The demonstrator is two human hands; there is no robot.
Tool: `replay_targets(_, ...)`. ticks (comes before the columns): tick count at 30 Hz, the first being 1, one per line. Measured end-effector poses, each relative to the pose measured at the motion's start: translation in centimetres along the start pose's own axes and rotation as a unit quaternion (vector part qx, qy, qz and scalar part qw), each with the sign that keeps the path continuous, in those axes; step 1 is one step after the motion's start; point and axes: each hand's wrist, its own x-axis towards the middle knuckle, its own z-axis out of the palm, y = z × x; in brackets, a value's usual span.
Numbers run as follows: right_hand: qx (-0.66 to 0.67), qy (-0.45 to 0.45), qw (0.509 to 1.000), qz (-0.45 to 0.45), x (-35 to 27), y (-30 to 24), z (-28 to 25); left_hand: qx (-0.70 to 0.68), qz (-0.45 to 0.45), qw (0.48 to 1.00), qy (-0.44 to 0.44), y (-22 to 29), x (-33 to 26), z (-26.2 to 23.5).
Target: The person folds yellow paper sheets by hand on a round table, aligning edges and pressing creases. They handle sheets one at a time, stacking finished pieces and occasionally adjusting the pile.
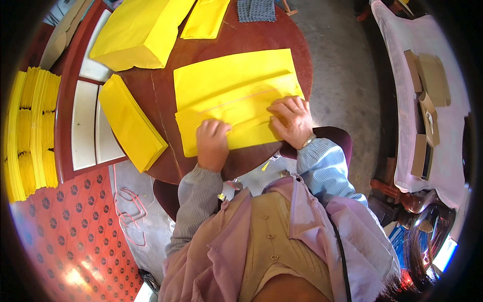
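A large yellow sheet (234, 73), which looks like paper, lies on the round dark red table (297, 48) in front of me. Its near part is folded over, and creases run across it. My left hand (213, 143) rests on the near left part of the fold, fingers bent and thumb apart from them. On the right end of the fold lies my right hand (293, 121), fingers spread and pressing down on the sheet. Both hands touch the sheet from above; anything under their palms is hidden.
A stack of folded yellow pieces (132, 123) lies left on the table, with a larger yellow pile (133, 43) behind it. A grey knitted cloth (256, 10) sits at the far edge. Yellow bundles (32, 133) stand far left; cardboard boxes (426, 121) lie on the right-hand covered table.
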Motion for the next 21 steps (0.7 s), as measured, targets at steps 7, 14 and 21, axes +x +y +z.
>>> replay_targets(7, -0.039, 0.017, 0.997, 0.071, -2.0, 2.2, -1.3, 0.012, -0.055, 0.997, 0.043, -1.0, -3.5, -2.9)
replay_targets(14, -0.087, 0.051, 0.993, 0.053, -1.2, 2.3, -0.4, 0.053, -0.088, 0.992, 0.069, -1.0, -4.6, -3.3)
replay_targets(21, -0.134, 0.065, 0.986, 0.078, -1.6, 3.2, -0.4, 0.093, -0.13, 0.986, 0.054, -1.2, -4.5, -3.9)
